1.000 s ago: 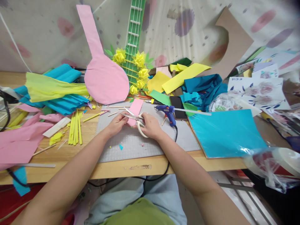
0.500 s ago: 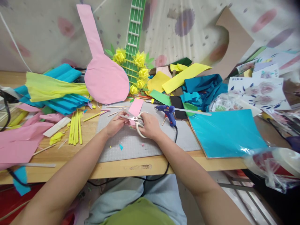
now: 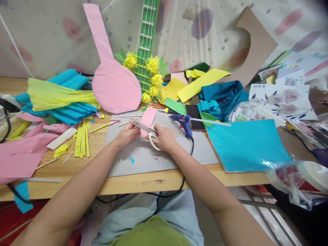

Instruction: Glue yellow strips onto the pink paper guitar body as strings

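Over the far half of the gray mat (image 3: pixel 145 160), the right hand (image 3: pixel 165 137) has its fingers closed around the handles of the scissors (image 3: pixel 148 130), whose blades point left and look nearly together. The left hand (image 3: pixel 127 135) has its fingers pinched narrow right by those blades; what they grip, if anything, is too small for me to tell. Just behind lies a strip of pink paper (image 3: pixel 149 116), its near end hidden around the blades and fingers. What worries me is the left fingertips: with steel that close, a slip of the right hand could nick them, or the strip could be cut by mistake. The glue gun (image 3: pixel 183 121) lies just right of the right hand, nozzle facing left, so a careless swing might knock it; its cord (image 3: pixel 191 147) drops over the near edge beside the right forearm and could snag, dragging the gun along. Thin sticks (image 3: pixel 126 117) and the pink guitar shape (image 3: pixel 116 89) crowd the far side. Easier room lies nearer, on the mat between the forearms, where only small scraps (image 3: pixel 132 161) sit before the wooden table's edge (image 3: pixel 153 183).
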A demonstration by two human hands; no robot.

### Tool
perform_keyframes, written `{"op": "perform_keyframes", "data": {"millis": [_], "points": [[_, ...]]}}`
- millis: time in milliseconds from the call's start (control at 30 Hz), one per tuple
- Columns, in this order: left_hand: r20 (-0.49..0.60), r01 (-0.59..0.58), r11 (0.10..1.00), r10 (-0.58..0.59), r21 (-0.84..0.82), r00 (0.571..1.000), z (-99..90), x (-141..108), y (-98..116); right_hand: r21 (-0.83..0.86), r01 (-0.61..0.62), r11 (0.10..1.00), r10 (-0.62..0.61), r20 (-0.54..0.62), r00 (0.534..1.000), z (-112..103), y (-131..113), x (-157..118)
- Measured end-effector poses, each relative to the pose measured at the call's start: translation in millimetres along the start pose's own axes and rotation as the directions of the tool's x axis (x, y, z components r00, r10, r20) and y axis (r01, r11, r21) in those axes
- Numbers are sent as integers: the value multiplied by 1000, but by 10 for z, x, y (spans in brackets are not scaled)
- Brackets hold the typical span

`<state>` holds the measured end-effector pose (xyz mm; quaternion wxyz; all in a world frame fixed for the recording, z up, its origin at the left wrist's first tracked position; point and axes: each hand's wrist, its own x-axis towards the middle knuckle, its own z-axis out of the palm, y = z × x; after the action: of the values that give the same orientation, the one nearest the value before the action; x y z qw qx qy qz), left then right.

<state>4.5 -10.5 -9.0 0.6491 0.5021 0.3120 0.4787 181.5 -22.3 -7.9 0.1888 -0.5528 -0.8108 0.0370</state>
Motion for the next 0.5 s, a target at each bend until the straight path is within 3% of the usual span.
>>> {"op": "perform_keyframes", "data": {"millis": [267, 500], "points": [[33, -29, 999, 27, 45, 999, -7, 27, -1, 91, -113, 989, 110, 34, 993, -18, 66, 9], [48, -38, 999, 38, 7, 998, -34, 30, -22, 147, 18, 989, -25, 42, 999, -55, 59, 12]]}}
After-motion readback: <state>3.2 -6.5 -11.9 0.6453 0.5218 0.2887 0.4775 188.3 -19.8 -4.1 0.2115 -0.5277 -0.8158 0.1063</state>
